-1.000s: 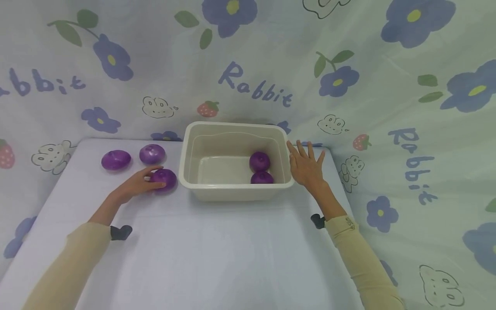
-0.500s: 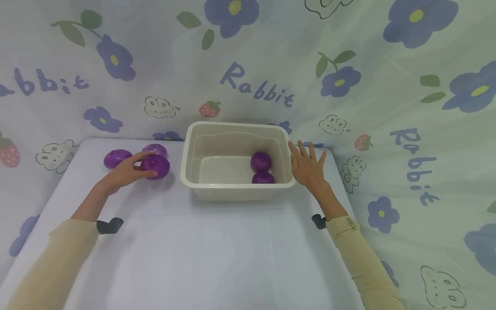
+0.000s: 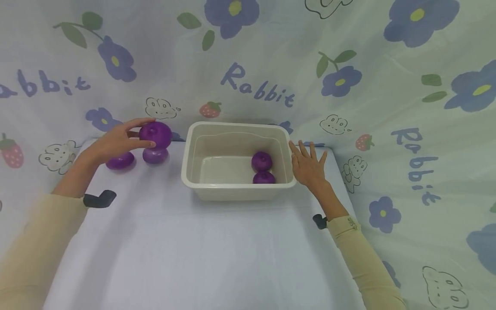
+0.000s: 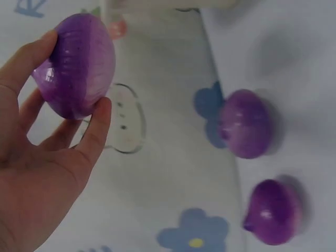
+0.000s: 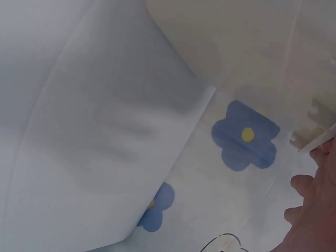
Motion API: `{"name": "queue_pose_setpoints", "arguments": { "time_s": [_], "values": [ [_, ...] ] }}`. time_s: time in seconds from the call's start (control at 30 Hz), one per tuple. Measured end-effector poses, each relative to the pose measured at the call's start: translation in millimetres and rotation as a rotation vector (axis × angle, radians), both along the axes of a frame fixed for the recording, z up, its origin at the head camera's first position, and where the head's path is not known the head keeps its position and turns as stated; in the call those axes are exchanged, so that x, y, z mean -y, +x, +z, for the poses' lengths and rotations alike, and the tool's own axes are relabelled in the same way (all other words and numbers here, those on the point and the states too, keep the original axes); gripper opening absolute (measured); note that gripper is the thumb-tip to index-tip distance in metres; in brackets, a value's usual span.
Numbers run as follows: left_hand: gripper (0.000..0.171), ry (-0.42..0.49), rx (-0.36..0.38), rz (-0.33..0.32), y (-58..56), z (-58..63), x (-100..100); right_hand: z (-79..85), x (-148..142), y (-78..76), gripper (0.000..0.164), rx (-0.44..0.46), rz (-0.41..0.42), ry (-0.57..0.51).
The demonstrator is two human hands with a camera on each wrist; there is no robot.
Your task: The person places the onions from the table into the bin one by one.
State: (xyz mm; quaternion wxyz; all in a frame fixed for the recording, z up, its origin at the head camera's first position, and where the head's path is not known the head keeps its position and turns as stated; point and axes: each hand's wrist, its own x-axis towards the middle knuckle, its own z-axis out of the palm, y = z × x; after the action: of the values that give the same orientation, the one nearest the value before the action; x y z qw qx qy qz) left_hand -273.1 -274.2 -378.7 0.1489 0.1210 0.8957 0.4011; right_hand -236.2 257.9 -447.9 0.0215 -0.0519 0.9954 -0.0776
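Note:
A purple onion (image 3: 159,134) is held in my left hand (image 3: 112,142), raised above the table's back left part. In the left wrist view, the thumb and fingertips pinch this onion (image 4: 81,65) by its sides. Below it on the table lie two more onions, a paler one (image 3: 156,156) and a darker one (image 3: 120,161) partly behind the hand. Two onions, one at the back (image 3: 261,162) and one in front (image 3: 264,178), sit at the right end of a cream plastic tub (image 3: 240,186). My right hand (image 3: 308,168), fingers spread, rests against the tub's right rim.
The table (image 3: 217,249) wears a white cover. A patterned cloth (image 3: 255,51) with flowers and rabbits hangs close behind its back edge and along the right side. Dark wrist straps (image 3: 100,199) stick out from both cuffs.
My left hand has lifted the gripped onion off the table, up and slightly left, away from the tub. My right hand and the onions in the tub have stayed put.

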Motion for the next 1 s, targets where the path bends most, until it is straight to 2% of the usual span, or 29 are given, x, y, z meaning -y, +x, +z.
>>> {"name": "queue_pose_setpoints", "arguments": {
  "time_s": [0.23,0.37,0.5,0.7,1.0],
  "values": [
    [0.078,0.027,-0.061,-0.078,-18.7,39.0,-29.5,0.0,0.9,-0.6,0.055,0.004,0.002,0.005],
    [0.078,0.017,-0.083,-0.146,-30.7,54.2,-50.9,1.0,0.6,-0.7,0.055,0.004,0.001,0.005],
    [0.077,0.021,-0.083,-0.214,-44.1,64.1,-74.7,2.9,0.4,-0.4,0.054,0.007,0.0,0.005],
    [0.077,0.002,-0.057,-0.279,-63.3,66.6,-107.7,4.2,1.5,0.0,0.054,0.001,-0.005,0.0],
    [0.075,0.076,0.022,-0.38,-84.5,51.3,-151.8,1.6,1.7,-0.3,0.054,0.011,-0.006,0.015]
  ]
}}
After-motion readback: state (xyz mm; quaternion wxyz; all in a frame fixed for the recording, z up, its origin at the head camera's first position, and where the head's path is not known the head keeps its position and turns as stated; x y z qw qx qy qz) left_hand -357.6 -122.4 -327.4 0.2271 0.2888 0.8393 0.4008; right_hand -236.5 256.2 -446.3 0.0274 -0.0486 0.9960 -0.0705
